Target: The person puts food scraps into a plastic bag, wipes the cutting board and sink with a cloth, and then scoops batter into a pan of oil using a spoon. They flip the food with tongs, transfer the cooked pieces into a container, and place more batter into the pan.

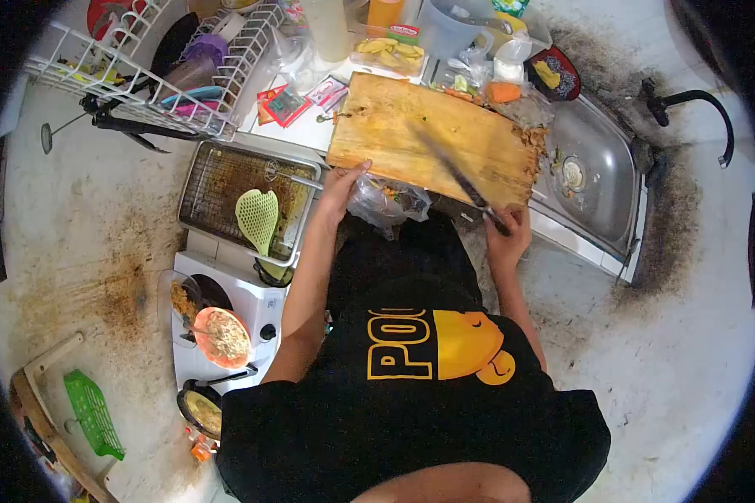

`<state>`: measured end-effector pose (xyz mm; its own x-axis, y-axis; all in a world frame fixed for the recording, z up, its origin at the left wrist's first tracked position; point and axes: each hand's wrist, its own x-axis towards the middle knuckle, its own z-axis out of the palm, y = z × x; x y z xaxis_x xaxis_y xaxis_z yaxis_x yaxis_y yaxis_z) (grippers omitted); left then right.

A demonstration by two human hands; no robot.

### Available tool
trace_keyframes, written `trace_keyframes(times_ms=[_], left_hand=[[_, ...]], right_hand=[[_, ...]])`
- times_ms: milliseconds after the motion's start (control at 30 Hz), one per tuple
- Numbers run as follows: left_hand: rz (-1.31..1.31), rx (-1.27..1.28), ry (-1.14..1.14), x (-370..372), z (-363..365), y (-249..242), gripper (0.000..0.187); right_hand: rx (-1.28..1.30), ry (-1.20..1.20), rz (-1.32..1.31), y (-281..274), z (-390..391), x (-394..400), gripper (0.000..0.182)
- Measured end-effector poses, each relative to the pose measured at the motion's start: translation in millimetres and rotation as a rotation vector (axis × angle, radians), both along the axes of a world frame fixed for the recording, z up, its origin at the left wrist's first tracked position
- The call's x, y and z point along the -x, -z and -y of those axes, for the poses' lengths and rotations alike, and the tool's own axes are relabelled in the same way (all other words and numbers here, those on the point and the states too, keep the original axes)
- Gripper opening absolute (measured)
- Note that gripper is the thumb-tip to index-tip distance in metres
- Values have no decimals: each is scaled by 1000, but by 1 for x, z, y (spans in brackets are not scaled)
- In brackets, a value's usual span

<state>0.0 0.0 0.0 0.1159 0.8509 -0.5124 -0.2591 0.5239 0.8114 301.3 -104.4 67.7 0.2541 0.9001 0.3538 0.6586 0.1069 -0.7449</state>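
Observation:
A wooden cutting board (428,134) lies slightly turned on the counter, with brownish scraps at its right end. My right hand (508,233) is closed round the handle of a knife (453,168), whose blurred blade points up and left over the board. My left hand (344,186) is closed at the board's lower left corner, beside a clear plastic bag (386,205) with orange bits in it. The bag hangs at the board's front edge; whether my fingers also touch it I cannot tell.
Right of the board is a metal sink (600,180) under a black faucet (696,101). To the left are a wire rack tray (214,189) with a green slotted spatula (257,214), a stove (226,285), and a dish rack (247,42). Containers line the back.

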Motion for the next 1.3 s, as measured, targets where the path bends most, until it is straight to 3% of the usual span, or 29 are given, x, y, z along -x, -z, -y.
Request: trace_keyframes(times_ms=[67,233,400,600,700,800,833,900,1167,1300], left_hand=[[45,-23,-47,-1,2,-6,38],[98,-46,-66,-5,0,-6,38],[95,-29,-69,-5,-1,-9,39],[112,-59,-81,-6,0,-9,36],[69,-39,-102,-8,3,-17,36],[94,-36,-82,-6,2,-19,36],[74,-18,-60,-5,2,-21,36],[54,2,-39,-5,2,-21,36],[117,-47,-61,-4,0,-3,35],[58,2,-78,-8,2,-25,34]], right_hand=[[86,158,84,-9,-10,-5,29],[123,269,190,-25,-35,-35,35],[286,103,175,-35,-50,-46,35],[154,-135,313,-34,-48,-49,36],[318,-97,182,-36,-37,-39,39],[264,-148,106,-29,-22,-35,44],[264,-150,106,-29,-18,-34,44],[156,-211,411,-31,-11,-30,46],[27,-172,418,-11,9,-11,41],[68,-130,319,3,17,-4,39]])
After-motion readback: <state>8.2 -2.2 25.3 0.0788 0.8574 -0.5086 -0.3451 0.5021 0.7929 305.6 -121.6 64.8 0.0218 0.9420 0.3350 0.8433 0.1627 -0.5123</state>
